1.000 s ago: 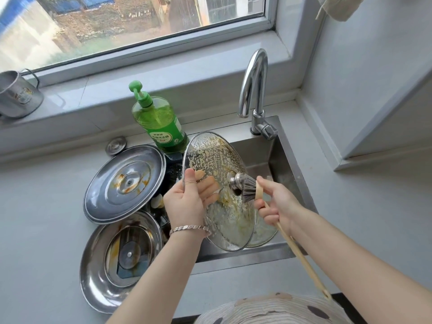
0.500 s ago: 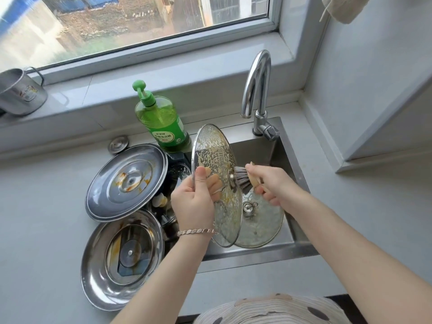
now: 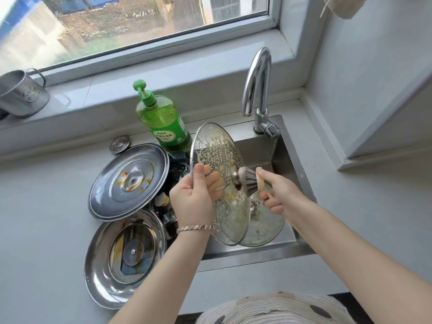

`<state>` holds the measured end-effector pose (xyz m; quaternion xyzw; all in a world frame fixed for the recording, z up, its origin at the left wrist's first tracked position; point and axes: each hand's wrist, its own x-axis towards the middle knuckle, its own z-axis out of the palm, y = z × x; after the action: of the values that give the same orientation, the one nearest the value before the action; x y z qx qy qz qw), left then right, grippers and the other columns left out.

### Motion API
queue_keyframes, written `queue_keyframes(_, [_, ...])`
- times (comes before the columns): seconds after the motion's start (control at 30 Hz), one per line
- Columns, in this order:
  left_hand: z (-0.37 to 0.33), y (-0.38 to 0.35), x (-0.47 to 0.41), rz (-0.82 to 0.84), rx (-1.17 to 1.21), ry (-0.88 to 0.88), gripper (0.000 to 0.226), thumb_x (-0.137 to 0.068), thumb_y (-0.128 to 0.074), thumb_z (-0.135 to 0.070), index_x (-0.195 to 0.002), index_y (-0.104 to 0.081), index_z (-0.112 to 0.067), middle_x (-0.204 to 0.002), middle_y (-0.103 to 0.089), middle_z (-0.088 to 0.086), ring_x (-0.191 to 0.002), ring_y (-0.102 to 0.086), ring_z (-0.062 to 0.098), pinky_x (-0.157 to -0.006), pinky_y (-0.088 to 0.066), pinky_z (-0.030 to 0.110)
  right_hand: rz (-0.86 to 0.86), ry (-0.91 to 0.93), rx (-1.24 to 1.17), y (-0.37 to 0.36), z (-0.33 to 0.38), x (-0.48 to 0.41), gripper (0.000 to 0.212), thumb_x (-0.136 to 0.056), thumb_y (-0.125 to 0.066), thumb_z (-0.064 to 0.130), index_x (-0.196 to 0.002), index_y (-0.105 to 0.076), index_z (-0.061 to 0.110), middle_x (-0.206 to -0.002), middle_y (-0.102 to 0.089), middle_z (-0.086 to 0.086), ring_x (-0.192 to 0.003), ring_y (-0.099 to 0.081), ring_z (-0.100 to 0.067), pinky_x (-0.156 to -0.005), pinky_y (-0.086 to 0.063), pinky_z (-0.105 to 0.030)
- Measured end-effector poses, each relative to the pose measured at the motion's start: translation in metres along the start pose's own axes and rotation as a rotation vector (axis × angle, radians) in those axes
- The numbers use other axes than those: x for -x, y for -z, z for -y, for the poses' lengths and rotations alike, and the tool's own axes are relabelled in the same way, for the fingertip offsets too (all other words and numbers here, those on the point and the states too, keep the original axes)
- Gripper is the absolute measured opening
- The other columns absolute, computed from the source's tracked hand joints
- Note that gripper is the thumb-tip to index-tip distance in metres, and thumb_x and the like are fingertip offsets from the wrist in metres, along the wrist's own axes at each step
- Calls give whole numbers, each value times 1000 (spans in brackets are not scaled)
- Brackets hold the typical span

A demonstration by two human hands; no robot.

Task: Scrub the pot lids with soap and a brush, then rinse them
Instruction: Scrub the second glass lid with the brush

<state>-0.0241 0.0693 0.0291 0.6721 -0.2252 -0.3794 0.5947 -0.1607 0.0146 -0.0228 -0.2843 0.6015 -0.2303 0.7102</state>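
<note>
Mid-frame, the left hand grips the glass lid by its rim, holding it on edge over the sink. The right hand grips the brush, bristles touching the lid from the right.

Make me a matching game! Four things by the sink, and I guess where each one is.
Things:
1. glass lid
2. brush
3. soap bottle
4. metal mug

Places:
A. on the window sill
B. gripped by the right hand
C. standing left of the tap
D. held on edge over the sink by the left hand

Pairs: 1-D, 2-B, 3-C, 4-A.
</note>
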Motion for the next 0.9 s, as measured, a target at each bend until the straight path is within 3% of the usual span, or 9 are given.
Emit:
queue_keyframes(0.07, [-3, 1, -4, -11, 39, 41, 25, -94, -49, -27, -87, -62, -8, -75, -70, 10, -63, -70, 18, -55, -58, 27, -46, 105, 26, -3, -12, 10, 16, -91, -54, 42, -87, -57, 27, -59, -48, 6, -41, -36, -6, -34, -27, -16])
queue_keyframes(0.17, [-4, -1, -3, -2, 5, 19, 24, -93, -50, -29, -85, -63, -10, -76, -70, 12, -65, -70, 20, -57, -58, 29, -259, 480, 571, -5, -25, 16, 13, -90, -52, 44, -92, -58, 33, -67, -56, 13, -67, -53, -9, -58, -42, -26])
queue_keyframes(0.23, [-4, -3, 0, 29, -32, -22, 22, -92, -52, -27, -80, -63, -12, -74, -70, 10, -62, -70, 16, -57, -57, 26, -299, 516, 851, -2, -25, 12, 17, -90, -47, 49, -90, -53, 34, -59, -53, 9, -65, -53, -12, -55, -38, -27])
queue_keyframes(0.33, [-7, -1, 0, 58, -26, -31, 23, -92, -51, -28, -82, -64, -11, -71, -71, 8, -62, -70, 17, -57, -58, 27, -194, 384, 514, 5, -19, -2, 33, -88, -53, 48, -116, -60, 30, -96, -66, 9, -92, -59, -11, -77, -47, -30])
queue_keyframes(0.43, [-13, 5, -8, 48, 55, 41, 29, -96, -45, -30, -87, -62, -7, -71, -72, 10, -62, -70, 21, -57, -58, 32, -231, 416, 189, 5, -10, -2, 54, -88, -58, 41, -136, -48, 18, -127, -57, 4, -112, -53, -14, -102, -43, -41])
queue_keyframes(0.5, [-15, 8, -11, 41, 94, 79, 32, -97, -44, -31, -90, -61, -5, -76, -72, 14, -63, -71, 22, -59, -58, 34, -289, 493, 304, 8, -3, 5, 48, -90, -56, 42, -134, -50, 23, -119, -59, 9, -110, -54, -15, -93, -45, -30])
queue_keyframes(0.6, [-16, 9, -12, 46, 74, 74, 33, -96, -44, -32, -90, -61, -4, -78, -72, 16, -64, -71, 23, -63, -58, 37, -417, 641, 538, 11, 14, 20, 42, -90, -51, 48, -129, -51, 33, -84, -61, 10, -81, -57, -12, -61, -40, -20])
queue_keyframes(0.67, [-15, 9, -10, 42, 46, 63, 32, -96, -46, -32, -89, -62, -6, -75, -72, 14, -64, -71, 23, -62, -58, 36, -438, 698, 516, 8, 26, 20, 43, -90, -50, 49, -130, -50, 33, -79, -60, 8, -72, -53, -10, -59, -40, -22])
queue_keyframes(0.9, [-7, 13, -8, 26, -48, 75, 32, -93, -50, -34, -79, -66, -10, -67, -71, 8, -63, -69, 25, -59, -58, 31, 36, 922, 891, -39, 0, 57, 38, -89, -49, 51, -123, -54, 34, -47, -50, 19, -43, -47, 0, -43, -36, -18])
